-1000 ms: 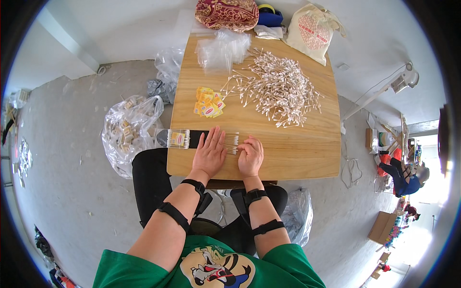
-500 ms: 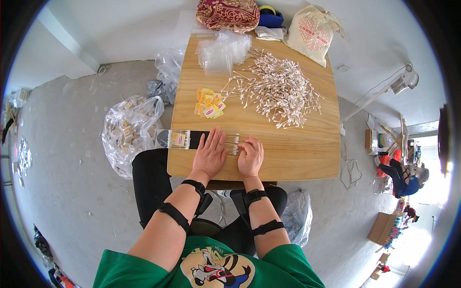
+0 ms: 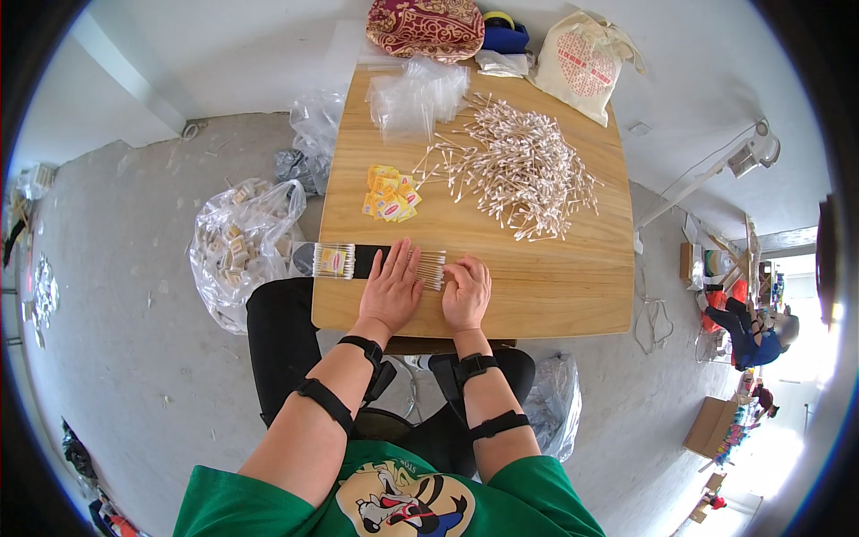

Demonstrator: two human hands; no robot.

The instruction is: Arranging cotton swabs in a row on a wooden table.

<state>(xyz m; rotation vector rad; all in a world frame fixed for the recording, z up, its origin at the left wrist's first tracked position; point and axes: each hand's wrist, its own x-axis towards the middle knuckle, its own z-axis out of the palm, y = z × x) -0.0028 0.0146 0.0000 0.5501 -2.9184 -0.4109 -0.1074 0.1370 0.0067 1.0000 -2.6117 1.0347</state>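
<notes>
A row of cotton swabs (image 3: 432,270) lies on the near side of the table (image 3: 546,291), partly under the left hand (image 3: 391,291), its fingers straight and slightly apart. The right hand (image 3: 466,291) curls at the row's right end; whether its fingers grip anything, I cannot tell. To the left sits a swab pack (image 3: 347,261) with a yellow card (image 3: 332,260). Left on the floor (image 3: 116,358), a clear bag (image 3: 215,297) holds small packs (image 3: 237,252).

Cotton swabs (image 3: 433,268) with pale sticks lie flat and close together on the table (image 3: 555,295), near its front edge and left of its middle, white tips roughly aligned rightward, left ends hidden.
</notes>
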